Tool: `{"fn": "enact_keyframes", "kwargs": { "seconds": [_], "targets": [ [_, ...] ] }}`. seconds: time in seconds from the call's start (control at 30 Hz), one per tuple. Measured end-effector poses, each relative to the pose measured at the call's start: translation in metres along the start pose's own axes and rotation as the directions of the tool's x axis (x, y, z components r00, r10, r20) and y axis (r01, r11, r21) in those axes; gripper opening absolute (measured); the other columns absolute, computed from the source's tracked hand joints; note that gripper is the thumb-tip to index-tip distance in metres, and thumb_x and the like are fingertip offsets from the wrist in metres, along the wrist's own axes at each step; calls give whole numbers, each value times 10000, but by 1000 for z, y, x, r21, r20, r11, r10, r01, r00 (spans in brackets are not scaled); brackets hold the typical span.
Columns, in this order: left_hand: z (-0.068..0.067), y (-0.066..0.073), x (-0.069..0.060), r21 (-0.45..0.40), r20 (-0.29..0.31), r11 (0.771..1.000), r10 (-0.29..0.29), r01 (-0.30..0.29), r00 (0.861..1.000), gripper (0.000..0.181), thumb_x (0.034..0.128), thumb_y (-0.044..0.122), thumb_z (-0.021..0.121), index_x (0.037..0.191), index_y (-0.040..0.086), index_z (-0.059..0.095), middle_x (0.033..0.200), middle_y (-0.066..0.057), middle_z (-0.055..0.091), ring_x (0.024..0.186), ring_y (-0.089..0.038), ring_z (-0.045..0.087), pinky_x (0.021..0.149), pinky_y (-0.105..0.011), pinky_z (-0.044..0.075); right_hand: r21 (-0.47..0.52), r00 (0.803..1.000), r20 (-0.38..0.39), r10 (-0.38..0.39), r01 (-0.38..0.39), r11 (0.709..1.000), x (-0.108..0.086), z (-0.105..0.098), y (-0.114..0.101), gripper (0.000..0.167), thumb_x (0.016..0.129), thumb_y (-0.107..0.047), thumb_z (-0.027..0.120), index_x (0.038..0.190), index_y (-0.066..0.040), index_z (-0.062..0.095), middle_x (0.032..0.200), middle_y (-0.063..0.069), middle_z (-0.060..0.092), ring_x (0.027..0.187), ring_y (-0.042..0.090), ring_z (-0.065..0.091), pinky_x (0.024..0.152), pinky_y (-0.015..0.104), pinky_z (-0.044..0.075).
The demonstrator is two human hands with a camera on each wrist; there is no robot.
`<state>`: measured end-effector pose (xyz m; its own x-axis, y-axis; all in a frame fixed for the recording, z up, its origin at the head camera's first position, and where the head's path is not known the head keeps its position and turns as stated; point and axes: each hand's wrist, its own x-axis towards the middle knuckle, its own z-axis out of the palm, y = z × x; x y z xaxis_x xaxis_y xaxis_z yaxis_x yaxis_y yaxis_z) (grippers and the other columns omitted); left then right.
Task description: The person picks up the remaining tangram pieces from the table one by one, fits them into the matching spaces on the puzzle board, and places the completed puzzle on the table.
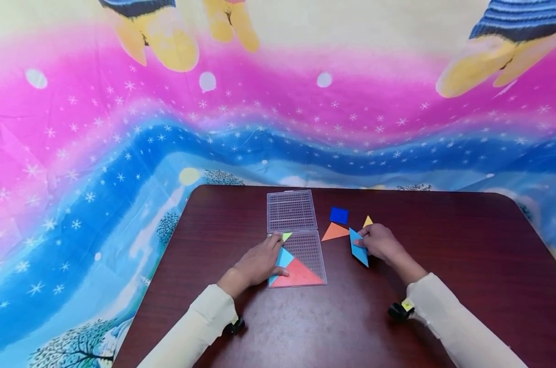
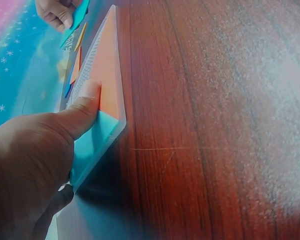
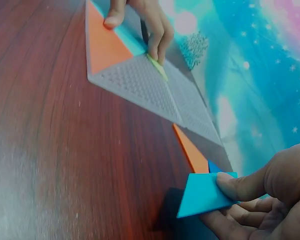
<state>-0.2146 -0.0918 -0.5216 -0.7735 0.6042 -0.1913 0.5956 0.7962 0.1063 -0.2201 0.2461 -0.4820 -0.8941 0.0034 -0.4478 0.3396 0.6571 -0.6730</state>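
My left hand [image 1: 258, 260] rests on the lower half of a hinged clear plastic case [image 1: 305, 249]. Its thumb touches a red triangle tangram piece [image 1: 298, 273], and its fingertips press a small yellow-green triangle [image 3: 157, 67]. A light-blue piece [image 2: 97, 140] lies partly under that hand beside the red one. On the right, my right hand [image 1: 379, 242] pinches a light-blue tangram piece [image 3: 205, 195] between thumb and fingers, tilted above the table; the fingers hide part of its outline. Near it lie an orange triangle [image 1: 336, 232], a dark-blue square [image 1: 339, 215] and a yellow triangle [image 1: 367, 221].
The case's lid [image 1: 291, 211] lies folded back on the far side, showing a perforated pattern. Everything sits on a dark reddish-brown table [image 1: 466, 245]. A colourful printed cloth [image 1: 278, 102] hangs behind its far edge. Each wrist wears a small black camera [image 1: 399, 311].
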Motion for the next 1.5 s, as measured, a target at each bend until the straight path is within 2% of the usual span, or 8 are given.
{"fn": "enact_keyframes", "kwargs": {
  "seconds": [0.23, 0.37, 0.8, 1.0, 1.13, 1.3, 1.5],
  "targets": [
    [2, -1, 1, 11, -10, 1000, 1, -1, 1000, 922, 966, 665, 510, 1583, 6, 324, 1675, -157, 262, 1559, -263, 289, 1199, -373, 406, 111, 999, 10, -51, 50, 993, -3, 5, -8, 364, 1019, -137, 639, 1292, 99, 591, 1276, 294, 597, 1083, 354, 681, 850, 433, 631],
    [3, -2, 1, 23, -10, 1000, 5, -5, 1000, 926, 965, 671, 504, 1583, 5, 324, 1672, -157, 266, 1561, -263, 284, 1204, -370, 400, 154, 999, 6, -42, 41, 987, -5, 6, -13, 372, 1016, -153, 650, 1296, 84, 590, 1286, 282, 603, 1036, 300, 695, 842, 405, 637],
    [2, -2, -1, 2, -20, 1000, 17, -17, 1000, 921, 964, 664, 511, 1579, 2, 331, 1660, -160, 288, 1551, -267, 302, 1195, -381, 414, 214, 999, -6, -45, 45, 976, -9, 13, -26, 363, 975, -153, 709, 1239, 78, 615, 1218, 255, 648, 976, 260, 694, 841, 407, 638],
    [0, 0, -2, -5, -17, 1000, 14, -14, 1000, 911, 965, 663, 512, 1573, 5, 349, 1663, -155, 287, 1555, -271, 296, 1190, -393, 421, 233, 999, -13, -38, 40, 972, -10, 16, -30, 404, 963, -141, 725, 1275, 82, 597, 1269, 280, 655, 1015, 279, 706, 868, 436, 631],
    [-1, 1, -2, 2, -14, 1000, 14, -14, 1000, 905, 968, 662, 508, 1570, 3, 354, 1661, -156, 293, 1557, -274, 293, 1196, -394, 414, 233, 998, 2, -67, 65, 970, -11, 17, -31, 434, 950, -151, 745, 1278, 88, 591, 1278, 282, 667, 1038, 284, 713, 852, 429, 635],
    [-1, 1, -2, 7, -10, 1000, 9, -9, 1000, 917, 968, 661, 513, 1579, 2, 330, 1657, -160, 301, 1554, -274, 300, 1206, -387, 400, 250, 996, 11, -94, 88, 964, -12, 18, -34, 427, 942, -143, 753, 1264, 92, 600, 1234, 265, 689, 958, 217, 727, 844, 432, 636],
    [-3, 1, 0, 14, -1, 1000, 13, -13, 1000, 930, 964, 667, 511, 1583, 0, 320, 1657, -160, 299, 1552, -276, 301, 1205, -381, 402, 262, 997, -1, -77, 75, 962, -11, 20, -35, 380, 939, -124, 752, 1228, 84, 621, 1201, 258, 703, 885, 170, 716, 830, 421, 640]
  ]
}}
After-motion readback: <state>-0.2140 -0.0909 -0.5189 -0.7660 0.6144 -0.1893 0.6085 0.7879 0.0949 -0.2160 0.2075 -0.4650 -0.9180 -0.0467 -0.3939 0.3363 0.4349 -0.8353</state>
